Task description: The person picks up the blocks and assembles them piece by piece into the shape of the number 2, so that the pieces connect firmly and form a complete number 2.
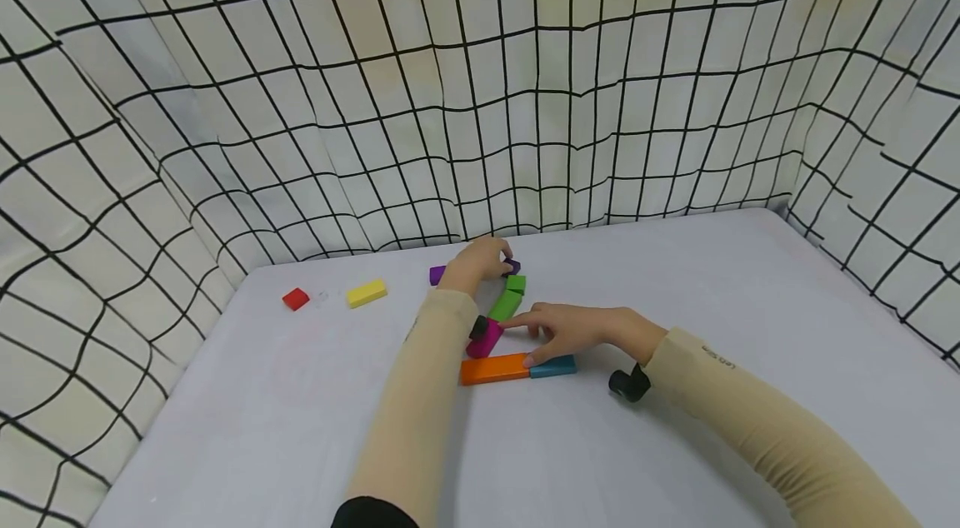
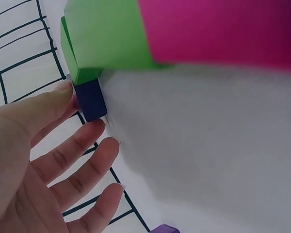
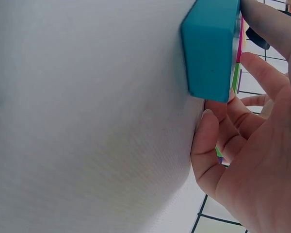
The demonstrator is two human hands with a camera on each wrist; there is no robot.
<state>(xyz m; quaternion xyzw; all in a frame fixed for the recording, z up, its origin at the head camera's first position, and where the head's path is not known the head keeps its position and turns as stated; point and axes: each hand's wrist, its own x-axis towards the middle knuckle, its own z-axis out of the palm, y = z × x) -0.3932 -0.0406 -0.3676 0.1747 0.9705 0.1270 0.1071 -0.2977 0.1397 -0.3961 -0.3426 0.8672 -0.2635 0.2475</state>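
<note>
At the far end of a row of blocks, my left hand (image 1: pixel 477 263) pinches a small dark blue block (image 2: pixel 91 100) between thumb and fingers. That block meets the end of a green block (image 2: pixel 106 36). In the head view, two green blocks (image 1: pixel 506 306) lead down to a magenta block (image 1: pixel 486 340). Below it, an orange block (image 1: pixel 493 370) and a blue block (image 1: pixel 553 367) lie end to end. My right hand (image 1: pixel 576 326) reaches in from the right, index finger extended to the magenta block and thumb at the orange and blue joint. Its other fingers bend loosely.
Left of my left hand lies a purple block (image 1: pixel 437 275), partly covered by the hand. Farther left on the white table (image 1: pixel 300 411) are a yellow block (image 1: pixel 367 293) and a red block (image 1: pixel 296 299). A black-grid net (image 1: pixel 517 95) encloses the table's back and sides.
</note>
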